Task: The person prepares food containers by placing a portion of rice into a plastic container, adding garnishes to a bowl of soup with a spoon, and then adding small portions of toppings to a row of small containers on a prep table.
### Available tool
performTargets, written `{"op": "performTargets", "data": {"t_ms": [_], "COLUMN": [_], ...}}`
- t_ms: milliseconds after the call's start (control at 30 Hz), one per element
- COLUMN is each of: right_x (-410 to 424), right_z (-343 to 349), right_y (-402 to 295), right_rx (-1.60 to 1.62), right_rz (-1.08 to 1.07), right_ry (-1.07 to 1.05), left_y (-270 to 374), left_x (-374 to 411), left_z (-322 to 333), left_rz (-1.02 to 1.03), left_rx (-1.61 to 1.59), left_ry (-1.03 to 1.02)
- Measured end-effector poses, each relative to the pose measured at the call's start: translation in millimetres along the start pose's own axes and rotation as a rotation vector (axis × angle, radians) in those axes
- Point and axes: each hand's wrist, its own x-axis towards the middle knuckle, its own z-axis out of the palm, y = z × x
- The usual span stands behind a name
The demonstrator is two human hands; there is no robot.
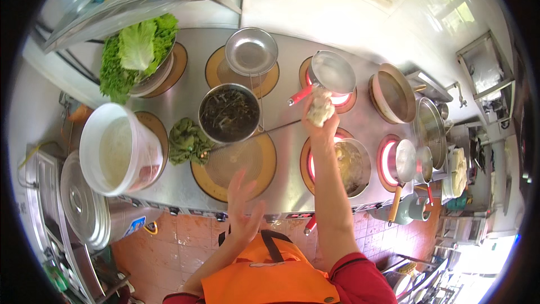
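My right hand (324, 123) grips a pale, lumpy bundle (319, 109), whose material I cannot tell. It is held just in front of a steaming saucepan (332, 71) with a red handle (300, 95). Partly behind my right forearm, a pan of yellowish broth (351, 166) sits on a glowing burner. My left hand (244, 209) is blurred, fingers apart and holding nothing, above the front edge of a burner plate (236, 169). Behind that plate stands a metal pot of dark, stringy food (230, 112), beside a crumpled dark green cloth (187, 141).
A wire-handled strainer (252, 50) rests on a back burner. Lettuce (139, 46) fills a bowl at back left, with a white plastic bucket (120, 152) nearer. To the right are a wide pan (394, 93) and a wooden-handled saucepan (405, 160) by a glowing burner.
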Motion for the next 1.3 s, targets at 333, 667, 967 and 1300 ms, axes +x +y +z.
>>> {"op": "performTargets", "data": {"t_ms": [333,667,967,1300], "right_x": [119,-38,-307,-584], "right_z": [50,156,113,-151], "right_y": [-68,-10,-68,-179], "right_rx": [-0.02,-0.349,-0.829,-1.808], "right_rz": [-0.369,-0.207,-0.067,-0.678], "right_ry": [0.191,-0.235,-0.248,0.48], "left_y": [-44,-8,48,124], "left_x": [24,27,-27,-200], "left_z": [-29,18,65,191], "left_rz": [-0.17,-0.28,-0.256,-0.401], "left_rx": [0.006,-0.392,-0.358,-0.252], "left_ry": [-0.151,-0.433,-0.67,-1.138]}}
